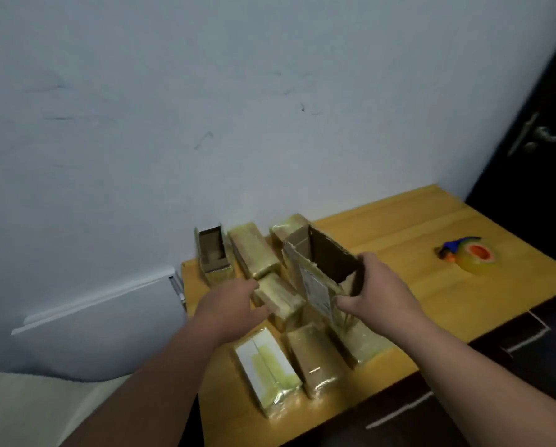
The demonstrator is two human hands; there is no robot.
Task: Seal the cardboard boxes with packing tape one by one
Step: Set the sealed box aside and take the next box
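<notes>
An open cardboard box (326,258) stands upright in the middle of the wooden table (415,221), its dark inside showing and a white label on its near face. My right hand (372,285) grips its right edge, thumb on the near face. My left hand (230,306) holds a small tape-wrapped box (281,296) lying to the left of it. Several taped boxes lie around: one with a white face (268,367), one beside it (317,359), one at the back (254,250). Another open box (212,250) stands at the back left. A tape roll (473,254) lies at the right.
The table stands against a white wall (205,108). A dark door with a metal handle (543,135) is at the far right. Dark drawers (464,382) sit under the table's front edge. A pale surface (28,408) lies at the lower left.
</notes>
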